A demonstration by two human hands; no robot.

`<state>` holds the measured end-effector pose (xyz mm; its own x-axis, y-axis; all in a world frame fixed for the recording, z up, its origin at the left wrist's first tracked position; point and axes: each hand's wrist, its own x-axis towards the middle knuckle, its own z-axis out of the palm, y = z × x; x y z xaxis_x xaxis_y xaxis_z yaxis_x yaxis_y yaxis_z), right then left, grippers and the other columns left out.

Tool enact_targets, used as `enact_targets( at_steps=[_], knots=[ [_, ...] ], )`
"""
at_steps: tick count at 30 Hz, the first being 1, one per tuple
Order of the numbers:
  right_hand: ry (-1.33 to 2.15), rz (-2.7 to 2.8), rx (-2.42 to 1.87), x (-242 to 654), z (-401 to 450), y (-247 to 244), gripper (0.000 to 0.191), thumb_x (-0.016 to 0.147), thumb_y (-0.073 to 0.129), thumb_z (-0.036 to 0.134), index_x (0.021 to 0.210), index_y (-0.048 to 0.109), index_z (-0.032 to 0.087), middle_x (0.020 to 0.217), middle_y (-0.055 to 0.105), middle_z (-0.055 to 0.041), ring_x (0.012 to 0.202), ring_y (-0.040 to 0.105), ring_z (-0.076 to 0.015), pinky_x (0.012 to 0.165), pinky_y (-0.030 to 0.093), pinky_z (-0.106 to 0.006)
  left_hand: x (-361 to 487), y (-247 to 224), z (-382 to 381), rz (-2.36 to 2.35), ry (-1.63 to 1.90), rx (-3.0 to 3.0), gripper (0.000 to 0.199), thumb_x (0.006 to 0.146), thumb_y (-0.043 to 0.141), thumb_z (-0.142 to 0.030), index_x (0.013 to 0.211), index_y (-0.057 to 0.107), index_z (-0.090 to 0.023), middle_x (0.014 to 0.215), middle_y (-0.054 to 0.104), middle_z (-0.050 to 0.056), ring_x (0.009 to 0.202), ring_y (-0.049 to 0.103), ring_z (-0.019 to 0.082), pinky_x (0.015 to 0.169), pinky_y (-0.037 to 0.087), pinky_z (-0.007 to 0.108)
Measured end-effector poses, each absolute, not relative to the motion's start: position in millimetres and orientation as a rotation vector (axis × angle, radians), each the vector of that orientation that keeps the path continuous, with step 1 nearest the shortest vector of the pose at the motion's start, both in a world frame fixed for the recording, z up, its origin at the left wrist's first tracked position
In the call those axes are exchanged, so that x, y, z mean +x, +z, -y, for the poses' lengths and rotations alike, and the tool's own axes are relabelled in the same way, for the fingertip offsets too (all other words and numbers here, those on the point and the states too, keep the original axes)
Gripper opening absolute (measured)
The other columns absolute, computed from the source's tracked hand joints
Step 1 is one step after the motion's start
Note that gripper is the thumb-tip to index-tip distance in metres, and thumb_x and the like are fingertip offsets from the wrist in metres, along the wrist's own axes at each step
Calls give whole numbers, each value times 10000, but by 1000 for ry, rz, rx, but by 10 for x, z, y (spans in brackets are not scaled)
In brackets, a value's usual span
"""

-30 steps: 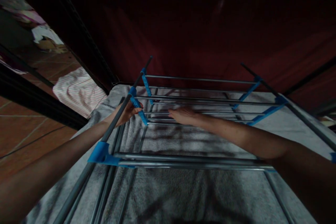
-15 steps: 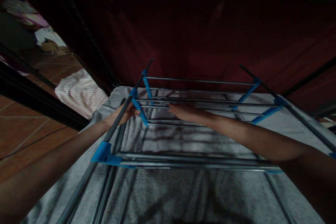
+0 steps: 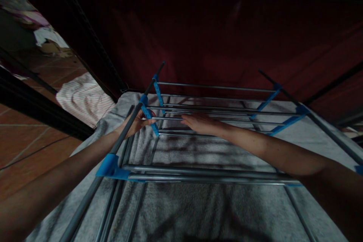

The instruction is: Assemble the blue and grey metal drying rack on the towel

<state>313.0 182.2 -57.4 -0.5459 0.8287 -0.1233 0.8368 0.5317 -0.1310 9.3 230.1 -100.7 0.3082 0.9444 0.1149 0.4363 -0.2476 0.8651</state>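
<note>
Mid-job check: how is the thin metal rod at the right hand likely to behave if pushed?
The metal rod is probably stiff: it runs straight, with no sag showing. Its smooth, faintly shiny surface suggests it may slip or turn against the right hand. Being thin, it is likely light for its length.

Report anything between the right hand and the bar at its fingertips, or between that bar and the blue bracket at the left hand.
Nothing visible. The right hand holds the bar, whose left end appears to reach the blue bracket; the left hand has its thumb beside that end.
</note>
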Motion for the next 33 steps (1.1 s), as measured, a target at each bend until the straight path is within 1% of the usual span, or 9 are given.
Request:
enact_targets(
  at_steps=[7,12,15,19,22,24,26,30,33],
  knots=[
    [-276,-2705,1492,3133,-1844,-582,414,1043,310,477,1151,607,211,1003,727,-87,873,678,-222,677,391,-270,125,-982,-2220,-1239,894,1901,371,674,748,-515,839,629,-205,827,641,41,825,581,214,779,505,342],
    [-264,-2721,1480,3134,-1857,-586,413,1038,313,469,1143,614,206,1021,723,-104,890,675,-246,689,412,-293,118,-993,-2205,-1251,926,1913,412,671,751,-550,880,638,-214,887,656,51,886,604,241,860,512,384],
    [-277,-2708,1483,3135,-1863,-594,420,1034,319,482,1157,616,212,1018,724,-102,885,678,-243,703,422,-296,121,-1010,-2207,-1257,935,1899,411,672,756,-547,881,638,-213,887,658,50,890,613,250,892,503,409],
    [-318,-2716,1496,3138,-1896,-615,414,1034,330,484,1147,629,220,1014,724,-86,889,675,-227,720,429,-289,143,-1032,-2212,-1255,958,1856,440,644,759,-570,860,620,-212,859,644,40,869,601,240,868,509,410],
    [-427,-2732,1474,3142,-1946,-632,409,1038,335,469,1091,651,214,1026,717,-76,900,661,-213,742,437,-289,169,-1015,-2195,-1261,946,1866,420,662,747,-555,849,610,-205,855,639,41,861,594,232,835,508,394],
    [-522,-2751,1455,3146,-1986,-641,392,1040,350,439,1056,661,202,1049,707,-74,915,647,-201,765,441,-288,190,-986,-2175,-1264,939,1878,395,671,748,-535,838,608,-205,839,637,43,842,595,232,798,505,380],
    [-631,-2769,1434,3151,-2026,-649,356,1035,385,399,1013,669,186,1033,701,-68,901,632,-186,772,441,-281,210,-958,-2155,-1262,940,1885,379,678,745,-522,834,604,-207,827,633,43,828,596,232,772,501,376],
    [-919,-2752,1388,3166,-2098,-673,307,1019,426,329,944,676,166,919,688,-38,827,608,-160,749,448,-264,220,-955,-2142,-1247,949,1892,364,692,724,-519,837,597,-210,836,633,43,831,592,228,794,500,392],
    [-1078,-2763,1331,3176,-2151,-707,285,1006,436,282,930,679,155,918,681,-35,833,602,-149,779,457,-260,198,-998,-2166,-1261,956,1899,356,686,727,-503,857,609,-214,847,643,45,843,591,234,822,498,405]
  ],
)
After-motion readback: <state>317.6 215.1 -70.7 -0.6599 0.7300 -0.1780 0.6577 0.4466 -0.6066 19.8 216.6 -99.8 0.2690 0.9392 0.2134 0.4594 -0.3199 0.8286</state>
